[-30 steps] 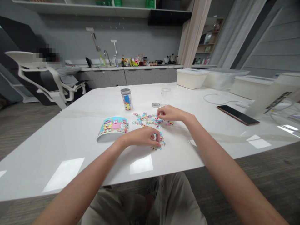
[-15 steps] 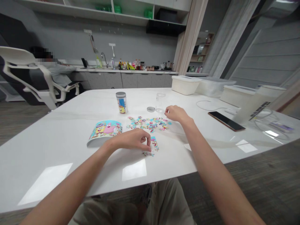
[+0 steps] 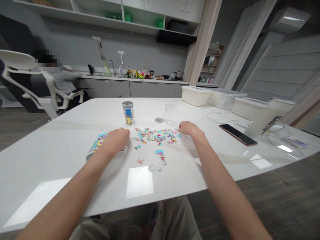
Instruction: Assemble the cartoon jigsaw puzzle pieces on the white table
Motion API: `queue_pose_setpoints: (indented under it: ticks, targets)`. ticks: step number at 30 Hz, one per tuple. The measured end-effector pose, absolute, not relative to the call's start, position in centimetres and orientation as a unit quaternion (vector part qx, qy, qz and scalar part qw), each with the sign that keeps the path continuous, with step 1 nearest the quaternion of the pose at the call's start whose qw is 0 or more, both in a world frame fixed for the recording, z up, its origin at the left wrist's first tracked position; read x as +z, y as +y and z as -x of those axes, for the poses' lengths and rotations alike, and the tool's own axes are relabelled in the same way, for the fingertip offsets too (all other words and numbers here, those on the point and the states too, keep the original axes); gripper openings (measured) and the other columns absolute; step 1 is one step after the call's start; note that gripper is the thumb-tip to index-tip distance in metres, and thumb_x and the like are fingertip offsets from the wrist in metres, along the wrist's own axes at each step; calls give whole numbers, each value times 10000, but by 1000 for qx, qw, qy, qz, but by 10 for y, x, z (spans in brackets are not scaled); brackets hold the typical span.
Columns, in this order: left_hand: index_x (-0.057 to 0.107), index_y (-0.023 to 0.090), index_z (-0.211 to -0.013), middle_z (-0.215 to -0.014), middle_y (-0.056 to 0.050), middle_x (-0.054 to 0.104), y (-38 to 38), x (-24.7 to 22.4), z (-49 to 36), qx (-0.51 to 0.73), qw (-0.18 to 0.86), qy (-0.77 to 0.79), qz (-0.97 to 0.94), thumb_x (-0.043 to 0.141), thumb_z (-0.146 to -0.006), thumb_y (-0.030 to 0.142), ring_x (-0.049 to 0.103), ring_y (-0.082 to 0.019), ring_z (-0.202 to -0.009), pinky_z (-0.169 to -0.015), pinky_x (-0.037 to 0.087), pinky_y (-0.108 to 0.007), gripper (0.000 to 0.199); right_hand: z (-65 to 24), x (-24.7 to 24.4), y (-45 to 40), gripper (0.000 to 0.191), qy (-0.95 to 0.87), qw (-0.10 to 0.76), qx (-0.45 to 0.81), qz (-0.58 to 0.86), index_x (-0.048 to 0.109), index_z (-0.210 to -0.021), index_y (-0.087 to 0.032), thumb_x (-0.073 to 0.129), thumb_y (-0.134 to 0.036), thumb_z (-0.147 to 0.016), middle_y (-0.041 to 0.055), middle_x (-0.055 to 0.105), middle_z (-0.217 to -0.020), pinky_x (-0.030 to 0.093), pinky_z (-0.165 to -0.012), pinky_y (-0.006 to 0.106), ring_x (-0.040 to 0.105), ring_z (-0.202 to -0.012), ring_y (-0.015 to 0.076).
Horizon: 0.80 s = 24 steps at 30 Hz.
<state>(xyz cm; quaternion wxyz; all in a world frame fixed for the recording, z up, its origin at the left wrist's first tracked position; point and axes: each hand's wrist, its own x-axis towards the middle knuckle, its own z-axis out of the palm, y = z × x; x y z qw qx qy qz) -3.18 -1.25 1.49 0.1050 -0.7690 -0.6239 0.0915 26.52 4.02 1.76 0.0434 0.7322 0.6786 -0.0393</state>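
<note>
Jigsaw pieces point(image 3: 160, 136) lie in a loose, colourful heap mid-table. My left hand point(image 3: 118, 139) hangs over the curved cartoon picture sheet point(image 3: 96, 144), hiding much of it, with fingers drawn together near the heap's left end. At the right end, my right hand point(image 3: 189, 128) has its fingers curled in against the outermost pieces. Whether either hand holds a piece is too small to tell. Closer to me lies a small joined strip of puzzle point(image 3: 161, 156), with a few separate pieces point(image 3: 151, 168) beside and below it.
Behind the heap stand a lidded jar point(image 3: 128, 113) with a cartoon label, a clear open jar point(image 3: 169, 114) and a metal lid point(image 3: 159, 120). A phone point(image 3: 237, 134), a cable, a white cylinder point(image 3: 273, 118) and storage boxes point(image 3: 196, 95) occupy the right side. A person sits far left.
My left hand has moved left and away from me, from the joined strip to over the picture sheet, uncovering pieces. My right hand stays at the heap's right end. The view has shifted slightly.
</note>
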Motion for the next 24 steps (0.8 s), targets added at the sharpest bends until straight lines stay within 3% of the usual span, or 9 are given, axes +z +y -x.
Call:
queue_pose_setpoints:
  ticks: [4,15,21,24]
  targets:
    - [686,150,-992,-947,-160,694,-15,18,27,93,85,-627,769,401,-856,95,690,-301,-869,-709,495,-348,320,-265,14,43,385,704,64,-55,-705,658,-1188,-150,556,-142,-817,142,628,-1270,479,-882,299,608,-1137,251]
    - [705,133,-953,-894,-165,706,-16,19,24,93,78,-601,790,369,-812,39,699,-285,-817,-704,504,-354,376,-261,18,42,324,770,30,-83,-632,724,-1087,-182,582,-141,-799,80,700,-1157,469,-819,237,652,-1024,209]
    - [682,133,-1053,-958,-169,703,-15,16,26,97,94,-610,780,389,-862,82,687,-269,-894,-756,498,-339,353,-256,14,43,310,810,-2,-105,-577,716,-1093,-154,571,-161,-819,63,725,-1084,463,-781,201,661,-947,168]
    - [592,180,-1247,-976,-151,708,-14,11,22,66,108,-579,806,385,-904,130,683,-262,-898,-744,497,-334,404,-255,11,45,357,823,-4,-101,-559,685,-1157,-133,551,-135,-826,87,701,-1143,459,-819,210,649,-986,178]
